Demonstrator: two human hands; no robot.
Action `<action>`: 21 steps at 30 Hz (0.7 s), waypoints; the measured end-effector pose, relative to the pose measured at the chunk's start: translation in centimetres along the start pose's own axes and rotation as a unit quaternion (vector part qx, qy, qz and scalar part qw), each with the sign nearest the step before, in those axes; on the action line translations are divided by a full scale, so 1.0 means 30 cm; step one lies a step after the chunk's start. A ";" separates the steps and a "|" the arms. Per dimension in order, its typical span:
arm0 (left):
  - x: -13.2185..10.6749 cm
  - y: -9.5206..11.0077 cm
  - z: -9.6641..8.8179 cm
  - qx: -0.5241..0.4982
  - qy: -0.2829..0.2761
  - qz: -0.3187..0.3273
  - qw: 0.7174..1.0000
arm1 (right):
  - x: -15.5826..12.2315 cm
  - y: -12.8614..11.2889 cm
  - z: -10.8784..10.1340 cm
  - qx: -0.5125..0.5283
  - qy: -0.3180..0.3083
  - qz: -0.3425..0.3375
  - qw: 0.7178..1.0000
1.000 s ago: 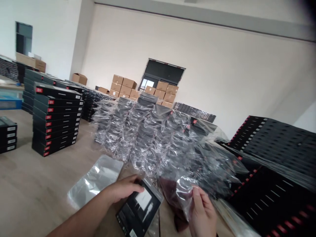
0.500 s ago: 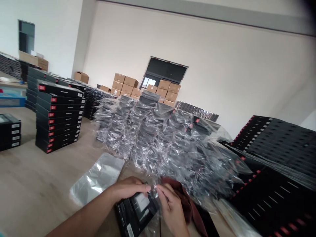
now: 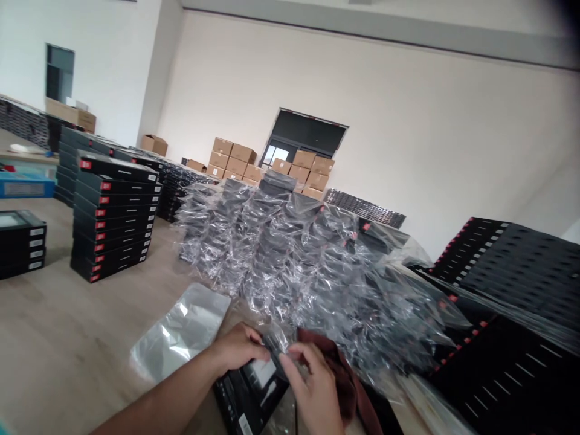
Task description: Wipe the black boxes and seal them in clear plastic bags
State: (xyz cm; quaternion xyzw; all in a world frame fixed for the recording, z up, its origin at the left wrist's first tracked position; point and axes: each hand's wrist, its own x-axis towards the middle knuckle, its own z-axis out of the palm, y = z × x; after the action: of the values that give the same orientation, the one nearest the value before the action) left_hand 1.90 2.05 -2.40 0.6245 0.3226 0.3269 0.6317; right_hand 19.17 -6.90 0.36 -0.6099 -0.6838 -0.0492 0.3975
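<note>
A black flat box [image 3: 254, 393] with a white product picture lies tilted on the table in front of me. My left hand [image 3: 240, 347] is closed over its upper left edge, thumb on the box face. At the box's upper right, my right hand [image 3: 310, 377] has thumb and forefinger on the clear plastic bag [image 3: 281, 338] around the box's top end; the film partly hides the contact. Beside my right hand lies a dark red cloth [image 3: 338, 368]. Left of the box is a flat pile of clear plastic bags [image 3: 185, 332].
A large heap of plastic-wrapped boxes [image 3: 272, 241] rises just beyond my hands. Stacked black boxes [image 3: 115, 223] stand on the left of the table [image 3: 40, 338], more black boxes [image 3: 498, 362] on the right. Brown cartons [image 3: 231, 160] are piled by the far wall.
My right hand's fingers have spread a little and moved slightly lower on the bag. My left thumb has come down onto the box face. The view has shifted slightly.
</note>
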 end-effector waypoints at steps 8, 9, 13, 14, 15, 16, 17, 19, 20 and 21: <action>-0.001 0.014 -0.009 0.025 0.027 0.015 0.999 | -0.014 -0.010 0.046 0.023 -0.125 0.035 0.991; 0.000 0.012 -0.008 0.022 0.027 0.014 0.999 | -0.017 -0.008 0.052 0.023 -0.121 0.047 0.991; 0.004 0.000 -0.006 0.017 0.036 0.001 0.999 | -0.021 -0.015 0.066 0.035 -0.114 0.072 0.990; 0.005 -0.003 -0.007 0.016 0.040 -0.002 0.999 | -0.019 -0.018 0.064 0.047 -0.117 0.071 0.989; 0.006 -0.006 -0.007 0.016 0.044 -0.006 0.999 | -0.016 -0.021 0.059 0.062 -0.119 0.073 0.988; 0.008 -0.009 -0.009 0.016 0.048 -0.008 0.999 | -0.013 -0.021 0.051 0.077 -0.116 0.077 0.987; 0.010 -0.012 -0.011 0.015 0.051 -0.011 0.999 | -0.009 -0.020 0.041 0.089 -0.104 0.084 0.987; 0.014 -0.015 -0.015 0.018 0.053 -0.017 0.998 | -0.001 -0.012 0.022 0.104 -0.057 0.101 0.988; 0.015 -0.015 -0.016 0.022 0.055 -0.020 0.998 | 0.002 -0.008 0.016 0.108 -0.031 0.108 0.988; 0.015 -0.015 -0.017 0.025 0.059 -0.023 0.998 | 0.003 -0.004 0.013 0.110 -0.009 0.112 0.988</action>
State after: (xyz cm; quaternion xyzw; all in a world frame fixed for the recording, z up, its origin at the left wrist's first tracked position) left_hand 1.75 2.73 -2.85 0.6121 0.3811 0.3404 0.6035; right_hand 18.88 -6.64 0.19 -0.6358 -0.6158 0.0761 0.4591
